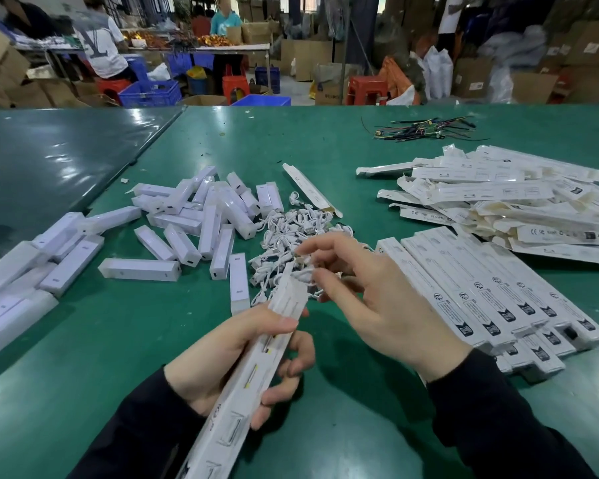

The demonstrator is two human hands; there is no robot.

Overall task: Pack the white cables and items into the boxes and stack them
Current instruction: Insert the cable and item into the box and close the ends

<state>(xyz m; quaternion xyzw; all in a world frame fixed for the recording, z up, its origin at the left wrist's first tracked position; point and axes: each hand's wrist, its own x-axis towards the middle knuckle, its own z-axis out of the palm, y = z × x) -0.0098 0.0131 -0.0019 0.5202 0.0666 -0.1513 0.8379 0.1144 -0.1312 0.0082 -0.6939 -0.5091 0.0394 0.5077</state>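
Left grip clasps a long box, open end toward one o'clock; right grip pinches a white cable at its mouth.

glossy green table, matt cardboard boxes

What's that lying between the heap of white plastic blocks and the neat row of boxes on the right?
A tangled pile of white cables lies between the blocks and the packed boxes, on the green table, seen from the head camera.

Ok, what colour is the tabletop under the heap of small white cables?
Green tabletop, glossy, seen in the head view under the small white cables.
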